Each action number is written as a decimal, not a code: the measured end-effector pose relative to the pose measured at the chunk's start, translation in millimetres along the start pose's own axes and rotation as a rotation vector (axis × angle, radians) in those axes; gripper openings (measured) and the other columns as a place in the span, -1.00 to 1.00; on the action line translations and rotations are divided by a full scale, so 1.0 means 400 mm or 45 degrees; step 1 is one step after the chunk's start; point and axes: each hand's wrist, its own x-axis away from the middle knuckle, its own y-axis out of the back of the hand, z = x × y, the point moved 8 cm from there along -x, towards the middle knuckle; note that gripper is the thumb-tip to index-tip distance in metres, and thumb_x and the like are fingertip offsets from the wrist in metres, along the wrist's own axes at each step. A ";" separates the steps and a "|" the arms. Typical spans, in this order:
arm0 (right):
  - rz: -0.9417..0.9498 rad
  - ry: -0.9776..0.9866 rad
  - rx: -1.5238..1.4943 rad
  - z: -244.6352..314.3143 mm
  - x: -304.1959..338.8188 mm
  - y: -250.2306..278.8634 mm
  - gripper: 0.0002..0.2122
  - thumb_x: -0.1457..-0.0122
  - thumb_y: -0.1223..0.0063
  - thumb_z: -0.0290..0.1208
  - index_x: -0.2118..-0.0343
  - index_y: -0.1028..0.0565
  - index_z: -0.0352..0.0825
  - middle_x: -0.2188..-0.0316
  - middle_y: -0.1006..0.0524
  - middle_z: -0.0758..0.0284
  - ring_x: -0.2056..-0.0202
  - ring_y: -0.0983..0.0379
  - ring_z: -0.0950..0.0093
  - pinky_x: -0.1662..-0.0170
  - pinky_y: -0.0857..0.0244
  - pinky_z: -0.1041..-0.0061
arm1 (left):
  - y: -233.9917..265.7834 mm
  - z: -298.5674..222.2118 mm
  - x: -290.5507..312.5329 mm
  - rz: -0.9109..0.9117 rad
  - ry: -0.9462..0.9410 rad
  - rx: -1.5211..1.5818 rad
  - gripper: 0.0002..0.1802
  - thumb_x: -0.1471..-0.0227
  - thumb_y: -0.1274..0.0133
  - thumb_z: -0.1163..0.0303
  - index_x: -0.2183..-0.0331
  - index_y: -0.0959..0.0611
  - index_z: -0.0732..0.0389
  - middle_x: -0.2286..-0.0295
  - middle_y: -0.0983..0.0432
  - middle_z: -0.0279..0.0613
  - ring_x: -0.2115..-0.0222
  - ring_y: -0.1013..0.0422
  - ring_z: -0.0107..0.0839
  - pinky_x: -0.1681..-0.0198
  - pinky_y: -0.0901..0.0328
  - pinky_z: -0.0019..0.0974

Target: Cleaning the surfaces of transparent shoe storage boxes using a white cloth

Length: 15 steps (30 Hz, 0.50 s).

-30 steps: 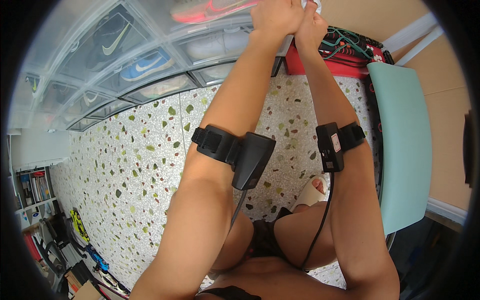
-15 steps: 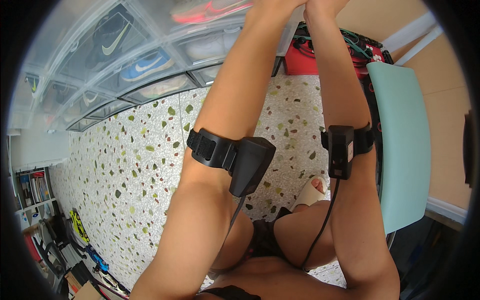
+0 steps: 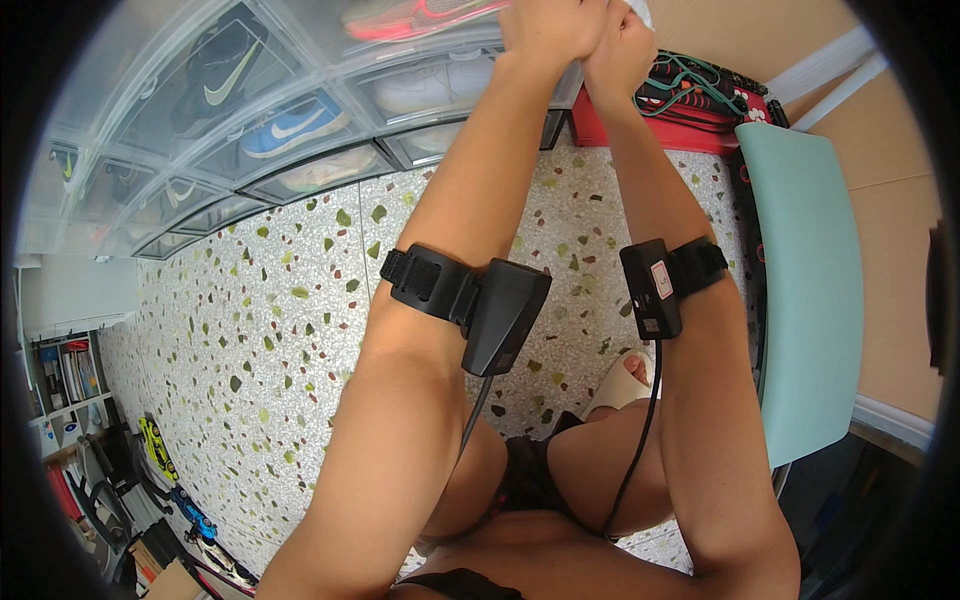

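1. My left hand (image 3: 557, 28) is just beyond the left end of the red box (image 3: 597, 128). It bends inward, and the edge of my view cuts off its fingertips, so I cannot tell whether it grips anything.
2. My right hand (image 3: 618, 52) is right up against the left one, in front of the red box's left end. Its fingers curl in; I cannot tell whether they clamp down on something.
3. A white thing (image 3: 641, 10) shows past my right hand, beyond the red box; most of it is hidden, and its kind is unclear.
4. Green and black cords (image 3: 705, 80) lie tangled on the red box.
5. Clear shoe boxes (image 3: 320, 70) stand stacked left of the red box, with a pink-and-white shoe (image 3: 420, 20) and a blue shoe (image 3: 295, 132) inside.
6. A pale teal panel (image 3: 815, 290) stands right of the red box, nearer me.
7. The speckled floor (image 3: 250, 330) spreads on my side of the red box, under my pale slipper (image 3: 608, 385).
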 end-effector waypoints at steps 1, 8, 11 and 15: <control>0.000 -0.001 -0.003 0.002 0.008 0.001 -0.52 -0.27 0.20 -0.08 0.38 -0.58 -0.47 0.42 -0.53 -0.15 0.35 -0.47 -0.14 0.24 -0.28 0.02 | -0.013 0.012 0.007 0.062 0.048 -0.035 -0.30 -0.20 0.25 -0.08 0.36 -0.70 0.39 0.32 -0.53 0.41 0.21 -0.47 0.28 0.05 -0.31 0.14; 0.073 -0.199 -0.019 0.011 0.030 -0.002 -0.49 -0.22 0.23 0.00 0.39 -0.59 -0.42 0.44 -0.60 0.02 0.37 -0.54 0.02 0.27 -0.38 0.14 | -0.039 0.057 0.015 0.209 0.154 0.001 -0.28 -0.22 0.31 -0.09 0.25 -0.68 0.38 0.26 -0.53 0.39 0.13 -0.44 0.29 0.00 -0.27 0.15; -0.078 -0.028 -0.046 0.017 -0.010 -0.002 -0.53 -0.25 0.17 -0.06 0.41 -0.59 -0.44 0.48 -0.59 0.02 0.44 -0.53 0.07 0.32 -0.34 0.15 | -0.023 0.031 0.001 0.093 0.107 0.029 -0.33 -0.22 0.29 -0.05 0.21 -0.66 0.37 0.26 -0.53 0.38 0.16 -0.45 0.30 0.05 -0.30 0.17; -0.149 0.105 -0.219 0.048 -0.035 0.006 -0.54 -0.25 0.12 -0.12 0.51 -0.57 -0.48 0.57 -0.55 0.01 0.51 -0.50 0.14 0.39 -0.28 0.17 | 0.078 -0.099 -0.022 -0.132 -0.249 0.020 -0.41 -0.22 0.26 0.02 0.26 -0.66 0.33 0.27 -0.54 0.34 0.23 -0.47 0.29 0.15 -0.33 0.18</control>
